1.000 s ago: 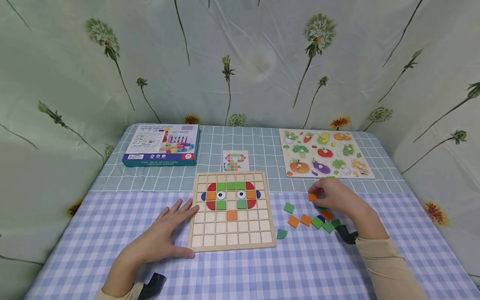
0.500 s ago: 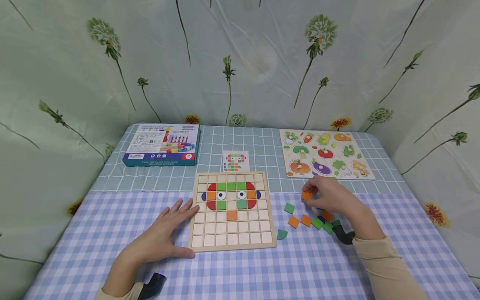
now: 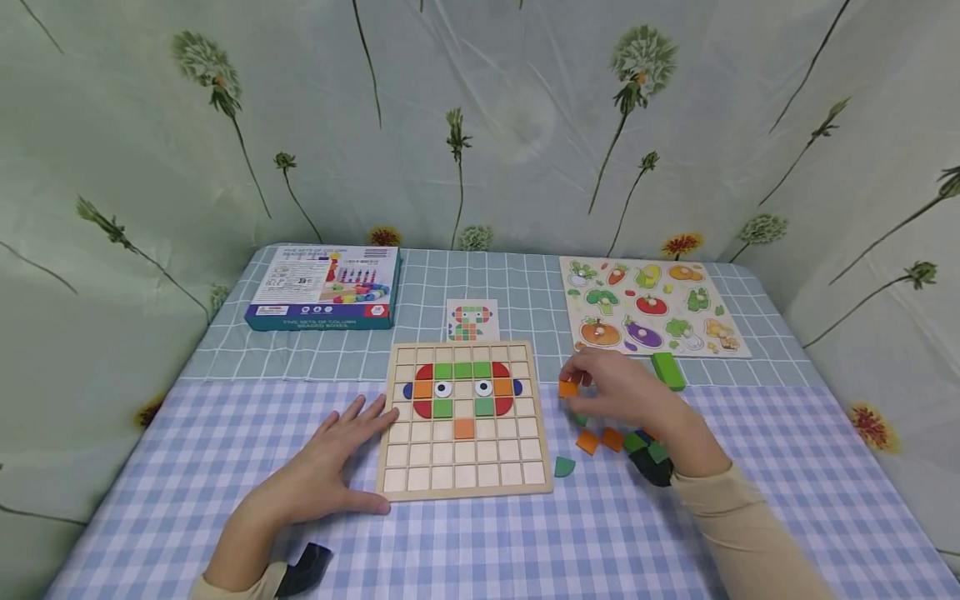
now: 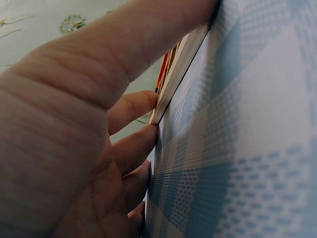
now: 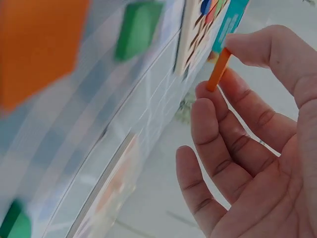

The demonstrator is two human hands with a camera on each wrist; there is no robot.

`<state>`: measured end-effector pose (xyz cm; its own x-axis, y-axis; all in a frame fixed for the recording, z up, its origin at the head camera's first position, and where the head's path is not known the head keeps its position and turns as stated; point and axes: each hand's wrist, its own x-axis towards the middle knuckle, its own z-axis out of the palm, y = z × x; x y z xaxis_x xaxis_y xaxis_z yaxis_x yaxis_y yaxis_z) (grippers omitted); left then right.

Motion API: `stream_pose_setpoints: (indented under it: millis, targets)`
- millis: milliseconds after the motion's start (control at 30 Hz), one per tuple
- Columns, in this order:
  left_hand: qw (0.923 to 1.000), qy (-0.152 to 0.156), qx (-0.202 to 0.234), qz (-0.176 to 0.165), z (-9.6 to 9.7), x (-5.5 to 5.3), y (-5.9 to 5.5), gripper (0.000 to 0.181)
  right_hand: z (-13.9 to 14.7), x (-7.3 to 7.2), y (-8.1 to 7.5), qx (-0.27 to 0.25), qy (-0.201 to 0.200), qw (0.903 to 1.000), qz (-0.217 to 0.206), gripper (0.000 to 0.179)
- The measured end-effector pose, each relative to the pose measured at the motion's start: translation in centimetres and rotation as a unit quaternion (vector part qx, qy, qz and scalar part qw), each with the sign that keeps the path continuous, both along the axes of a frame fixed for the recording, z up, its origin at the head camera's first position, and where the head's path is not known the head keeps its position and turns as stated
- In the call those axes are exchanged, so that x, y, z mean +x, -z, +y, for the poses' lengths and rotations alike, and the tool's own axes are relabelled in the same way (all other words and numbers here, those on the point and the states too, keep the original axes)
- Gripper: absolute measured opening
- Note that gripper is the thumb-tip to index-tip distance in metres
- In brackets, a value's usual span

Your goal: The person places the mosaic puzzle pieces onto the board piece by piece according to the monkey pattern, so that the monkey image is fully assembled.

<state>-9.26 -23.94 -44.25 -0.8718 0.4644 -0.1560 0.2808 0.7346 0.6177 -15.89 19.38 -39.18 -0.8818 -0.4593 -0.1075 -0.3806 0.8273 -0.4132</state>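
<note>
My right hand (image 3: pixel 618 385) pinches an orange square tile (image 5: pixel 219 69) between thumb and fingers, just right of the wooden grid board (image 3: pixel 420 481). The board carries a face pattern of red, green, orange and blue tiles with two eye pieces, and a lone orange tile (image 3: pixel 464 428) sits below the face. My left hand (image 3: pixel 322 462) lies spread at the board's left side, its fingertips on the edge; in the left wrist view the fingers (image 4: pixel 133 148) touch the board's side. A picture card (image 3: pixel 472 321) with a similar tile figure lies behind the board.
Loose orange tiles (image 3: pixel 587 442), green tiles and a green quarter-round piece (image 3: pixel 564 467) lie right of the board. A green block (image 3: pixel 667 372) stands near the vegetable puzzle board (image 3: pixel 652 304) at the back right. A flat box (image 3: pixel 324 287) rests at the back left.
My right hand has moved left toward the board with the orange tile, uncovering the green block. The left hand and the board have stayed in place.
</note>
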Motion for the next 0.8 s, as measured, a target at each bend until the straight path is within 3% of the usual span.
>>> stream_pose_setpoints:
  millis: [333,800]
  targets:
    - [1.0,0.001,0.001,-0.002,0.0,-0.1,0.1,0.117,-4.4,-0.1,0.0,-0.025,-0.065,0.9973,0.025,0.024]
    - [1.0,0.004,0.001,0.0,0.0,-0.1,0.1,0.116,-10.4,0.1,0.5,-0.049,-0.164,0.9852,0.014,0.026]
